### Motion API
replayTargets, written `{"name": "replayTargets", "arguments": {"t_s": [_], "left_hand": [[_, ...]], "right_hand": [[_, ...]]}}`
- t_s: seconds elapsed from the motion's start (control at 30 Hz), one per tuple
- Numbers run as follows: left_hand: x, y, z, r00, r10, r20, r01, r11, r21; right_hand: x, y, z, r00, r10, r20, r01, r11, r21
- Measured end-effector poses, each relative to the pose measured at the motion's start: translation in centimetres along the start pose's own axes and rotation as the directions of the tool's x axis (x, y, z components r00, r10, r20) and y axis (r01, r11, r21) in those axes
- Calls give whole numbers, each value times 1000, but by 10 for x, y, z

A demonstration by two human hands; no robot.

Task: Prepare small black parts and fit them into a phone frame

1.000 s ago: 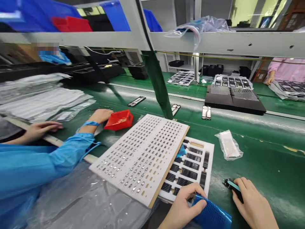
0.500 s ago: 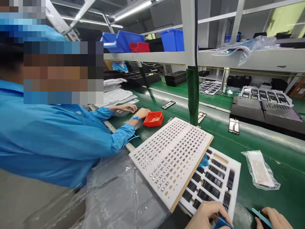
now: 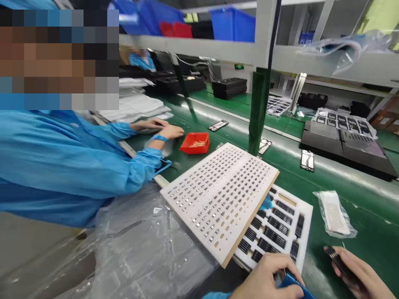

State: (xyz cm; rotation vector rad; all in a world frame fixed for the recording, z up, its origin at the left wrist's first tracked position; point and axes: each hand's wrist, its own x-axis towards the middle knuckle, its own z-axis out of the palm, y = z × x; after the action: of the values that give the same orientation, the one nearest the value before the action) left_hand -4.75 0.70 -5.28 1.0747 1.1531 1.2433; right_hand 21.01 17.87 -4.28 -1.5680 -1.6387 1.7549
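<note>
At the bottom edge my left hand (image 3: pixel 269 276) curls its fingers round a blue perforated sheet (image 3: pixel 294 283) beside the near corner of a white foam tray (image 3: pixel 307 209) filled with dark small parts. A white perforated board (image 3: pixel 218 195) full of tiny components lies tilted over that tray. My right hand (image 3: pixel 358 272) at the lower right grips a small dark tool (image 3: pixel 338 258) just above the green mat.
A co-worker in a blue coat (image 3: pixel 62 162) sits at my left, hands (image 3: pixel 168 131) by a red tray (image 3: pixel 195 142). A clear plastic sheet (image 3: pixel 146 249) covers the near edge. A small plastic bag (image 3: pixel 335 214), phone frames (image 3: pixel 307 160) on the belt and black trays (image 3: pixel 346 143) lie beyond.
The view swung left and up, bringing the co-worker into sight, then dipped slightly. My hands stayed at the tray's near corner, holding the same things.
</note>
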Motion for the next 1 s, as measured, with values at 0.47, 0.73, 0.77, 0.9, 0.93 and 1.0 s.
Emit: {"name": "replayTargets", "arguments": {"t_s": [0.47,0.73,0.77,0.9,0.93,1.0], "left_hand": [[-8,19,-1,987,152,56,-147,986,-85],[-10,13,0,984,171,44,-167,983,-75],[-11,13,0,984,174,43,-171,983,-68],[-10,12,1,982,186,40,-183,981,-56],[-9,12,2,982,187,39,-185,981,-56],[-8,12,2,981,193,38,-190,980,-55]], "right_hand": [[50,-125,42,965,-230,126,256,930,-265],[80,-159,101,819,-532,217,499,471,-727],[82,-158,106,815,-530,234,496,431,-754],[84,-154,114,823,-509,250,445,307,-841],[84,-153,115,829,-504,243,426,288,-858],[83,-154,115,839,-492,232,395,259,-881]]}}
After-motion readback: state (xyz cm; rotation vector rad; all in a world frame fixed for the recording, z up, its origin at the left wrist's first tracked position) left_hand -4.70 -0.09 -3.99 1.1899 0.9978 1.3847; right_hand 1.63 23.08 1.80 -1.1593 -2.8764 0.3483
